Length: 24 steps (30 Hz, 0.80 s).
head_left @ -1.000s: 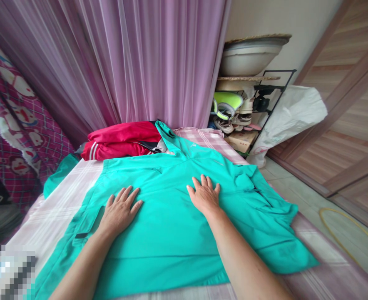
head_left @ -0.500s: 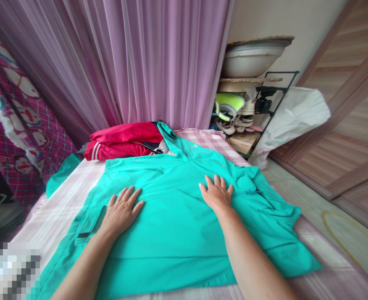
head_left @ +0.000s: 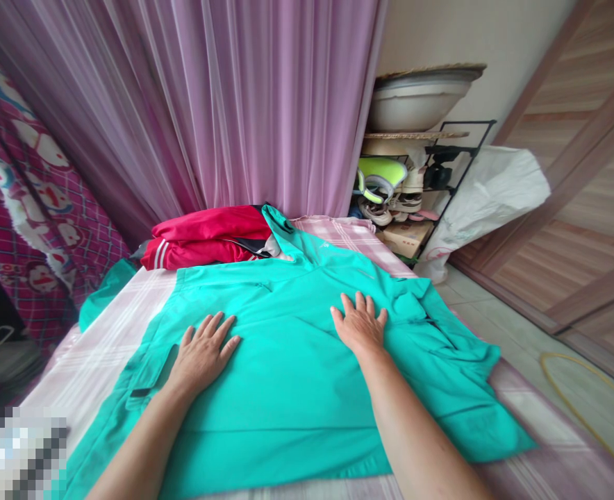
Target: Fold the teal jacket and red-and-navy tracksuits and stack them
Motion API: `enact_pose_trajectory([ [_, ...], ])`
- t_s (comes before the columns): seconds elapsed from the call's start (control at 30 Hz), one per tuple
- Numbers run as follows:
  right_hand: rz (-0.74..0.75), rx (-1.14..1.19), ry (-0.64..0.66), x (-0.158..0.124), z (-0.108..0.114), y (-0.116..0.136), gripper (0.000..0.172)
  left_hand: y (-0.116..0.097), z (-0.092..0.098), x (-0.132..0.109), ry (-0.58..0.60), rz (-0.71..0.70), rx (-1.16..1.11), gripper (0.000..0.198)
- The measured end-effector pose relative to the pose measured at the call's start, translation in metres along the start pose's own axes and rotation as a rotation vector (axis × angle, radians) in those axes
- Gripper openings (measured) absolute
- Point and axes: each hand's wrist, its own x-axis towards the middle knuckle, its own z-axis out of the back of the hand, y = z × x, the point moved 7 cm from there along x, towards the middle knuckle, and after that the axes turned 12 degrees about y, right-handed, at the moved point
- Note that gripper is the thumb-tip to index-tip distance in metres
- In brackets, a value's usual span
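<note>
A turquoise jacket [head_left: 286,368] lies spread over a surface covered by a pale pink checked cloth [head_left: 109,312]. My left hand [head_left: 203,351] rests flat on its left part, fingers spread, near a sleeve with a dark cuff tab. On the right part, my right hand [head_left: 360,323] also lies palm down with its fingers apart. Neither hand grips the fabric. Some creases run through the jacket right of my right hand. Behind its collar is a folded red garment [head_left: 203,236] with white stripes.
Purple curtains [head_left: 260,104] hang behind the covered surface. To the right stand a rack [head_left: 458,187] with shoes and a large white basin [head_left: 419,104], a white bag [head_left: 494,187] and wooden doors [head_left: 572,243]. A yellow hose-like loop [head_left: 572,357] lies on the floor.
Both hands stay flat in nearly the same places on the jacket. Only a very slight shift of the whole view shows.
</note>
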Motion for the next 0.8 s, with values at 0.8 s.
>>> enact_pose_trajectory([
  [0.8, 0.021, 0.064, -0.019, -0.005, 0.004, 0.003, 0.058, -0.002, 0.025, 0.015, 0.171, -0.006, -0.011, 0.061],
])
